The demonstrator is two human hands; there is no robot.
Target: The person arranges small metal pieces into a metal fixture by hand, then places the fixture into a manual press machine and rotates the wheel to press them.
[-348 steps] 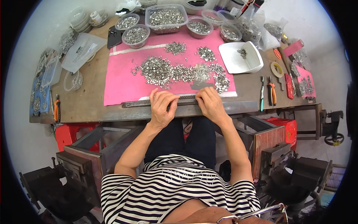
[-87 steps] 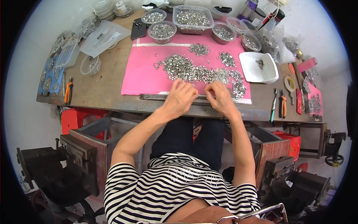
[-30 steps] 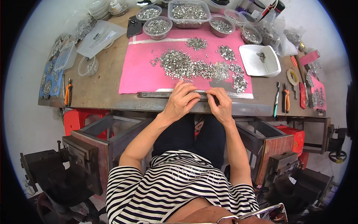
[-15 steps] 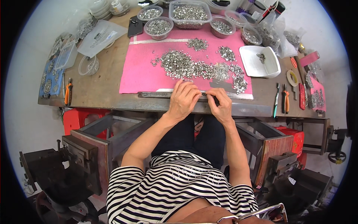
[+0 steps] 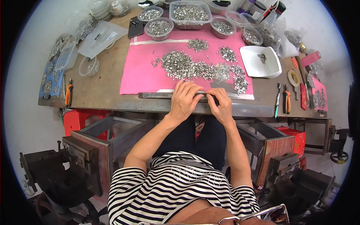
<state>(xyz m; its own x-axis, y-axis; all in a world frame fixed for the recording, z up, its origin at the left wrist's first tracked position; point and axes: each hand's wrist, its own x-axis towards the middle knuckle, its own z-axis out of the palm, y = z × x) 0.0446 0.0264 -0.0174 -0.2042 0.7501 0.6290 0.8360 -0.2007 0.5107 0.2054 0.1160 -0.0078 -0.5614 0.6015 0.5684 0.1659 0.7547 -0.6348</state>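
Note:
My left hand [image 5: 184,100] rests over a long, narrow grey metal bar [image 5: 155,95] lying along the near edge of a pink mat [image 5: 140,67]. Its thumb and fingers are closed together near the bar's middle. Close beside it, my right hand [image 5: 220,107] pinches with thumb and fingertips over the same bar. Whatever sits between the fingertips is too small and too covered to make out. Just beyond the hands, a large heap of small silver metal pieces [image 5: 177,64] spreads over the mat. Clear thin pieces [image 5: 223,72] lie at its right, near a flat grey strip [image 5: 224,85].
Round tubs [image 5: 159,28] and a rectangular tub [image 5: 190,22] of silver pieces line the back. A white tray [image 5: 255,56] stands right of the mat. Orange-handled pliers [image 5: 68,94] lie left; a toothbrush [image 5: 277,101] and more pliers [image 5: 287,99] lie right, with yellowish tape [image 5: 293,78].
The right hand's fingertips have shifted slightly left, toward the left hand. The left hand stays almost where it was, and the heaps look the same.

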